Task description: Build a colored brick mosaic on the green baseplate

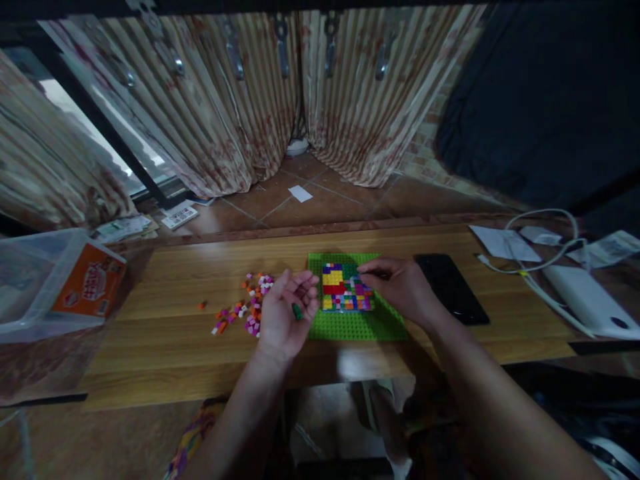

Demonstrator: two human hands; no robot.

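Head view, tablet [454, 290] beside baseplate [357, 327], left hand [285, 307] partly hiding loose bricks [264, 281]

And here's the wooden table [165, 300], stretching wide! Left of centre, bricks [261, 287] spill loose in orange, pink and white, with one orange brick [202, 305] sitting apart. Mid-table, the green baseplate [345, 330] lies flat; just right, a black tablet [457, 287]; a white cable [483, 259] reaches onto the right end.

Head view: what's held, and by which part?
Left hand: green brick lying in the palm, not pinched. Right hand: fingers bunched at the brick panel; can't tell if they hold anything.
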